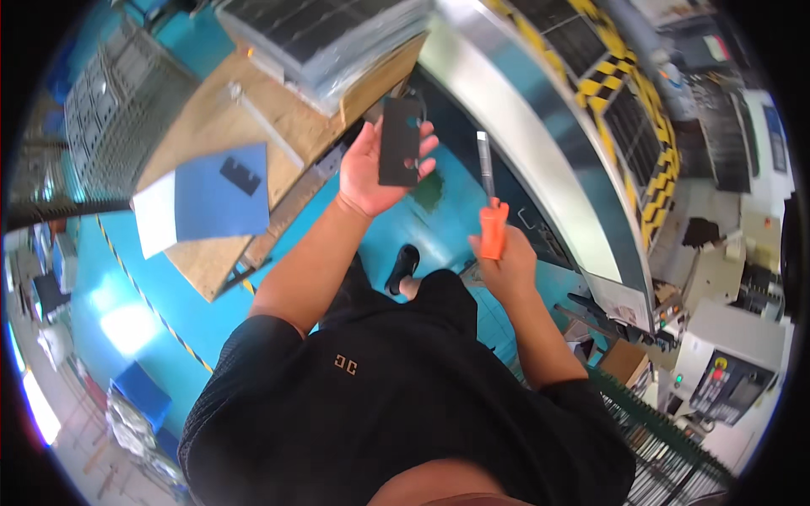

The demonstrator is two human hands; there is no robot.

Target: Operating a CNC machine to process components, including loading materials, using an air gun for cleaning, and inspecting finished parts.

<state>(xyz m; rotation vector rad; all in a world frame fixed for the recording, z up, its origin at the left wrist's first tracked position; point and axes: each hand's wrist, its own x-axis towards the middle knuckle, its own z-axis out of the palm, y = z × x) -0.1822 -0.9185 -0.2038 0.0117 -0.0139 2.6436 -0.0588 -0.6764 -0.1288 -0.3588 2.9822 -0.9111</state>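
My left hand [368,179] is palm up, its fingers behind a dark flat rectangular plate [398,143] with small notches or holes along its right side. The thumb lies at the plate's left edge. In my right hand [509,268] is an orange-handled utility knife [493,229], its long metal blade pointing away from me. Knife and plate are apart. On the wooden table to the left, a similar dark notched plate [240,175] lies on a blue sheet [221,198].
The wooden table [198,261] also bears a caliper-like metal tool [263,126] and a plastic-wrapped stack [337,63]. A large machine panel with black-and-yellow edging [624,63] stands at the right. A control box [730,363] is at far right, a green rack [650,430] below it.
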